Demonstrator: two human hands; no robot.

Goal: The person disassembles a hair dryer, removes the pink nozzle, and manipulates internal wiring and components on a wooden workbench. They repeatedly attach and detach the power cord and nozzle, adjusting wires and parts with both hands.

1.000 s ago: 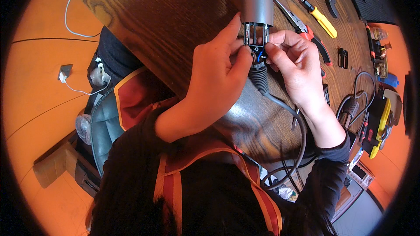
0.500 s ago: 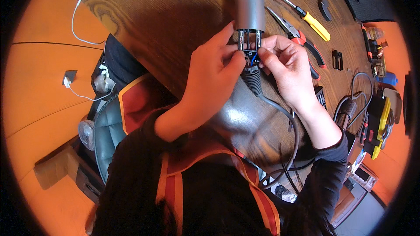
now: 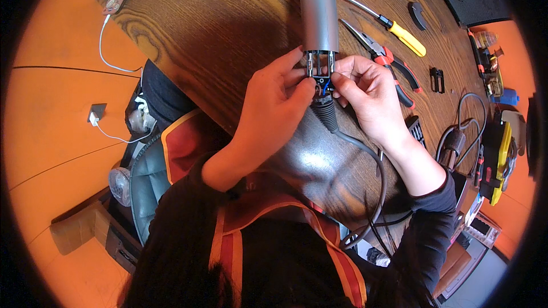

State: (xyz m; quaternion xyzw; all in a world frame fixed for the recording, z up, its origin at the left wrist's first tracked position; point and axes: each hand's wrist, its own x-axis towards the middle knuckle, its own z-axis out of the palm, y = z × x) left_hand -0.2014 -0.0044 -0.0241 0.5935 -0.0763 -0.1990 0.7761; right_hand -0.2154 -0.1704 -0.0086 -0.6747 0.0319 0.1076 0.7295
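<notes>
A grey tubular electric appliance [image 3: 318,17] lies lengthwise over the table, its near end open. A black inner frame with metal strips shows there, along with a blue wire [image 3: 326,87]. From this end a ribbed black cable sleeve [image 3: 325,115] leads into a grey cord [image 3: 365,148]. My left hand [image 3: 274,100] grips the left side of the frame, with thumb and fingers closed around it. On the other side, my right hand [image 3: 368,94] pinches the frame's edge beside the blue wire. Its fingertips partly hide what they touch.
Right of my hands lie red-and-black long-nose pliers [image 3: 379,54], a yellow-handled screwdriver [image 3: 406,37], a curved black piece [image 3: 418,16] and a small black bracket [image 3: 437,80]. A coiled cable [image 3: 465,122] is at the right edge. A teal chair [image 3: 151,174] stands at the left.
The view has shifted slightly, so more of the grey housing shows and its open end sits a little lower in the picture. Both hands keep much the same hold.
</notes>
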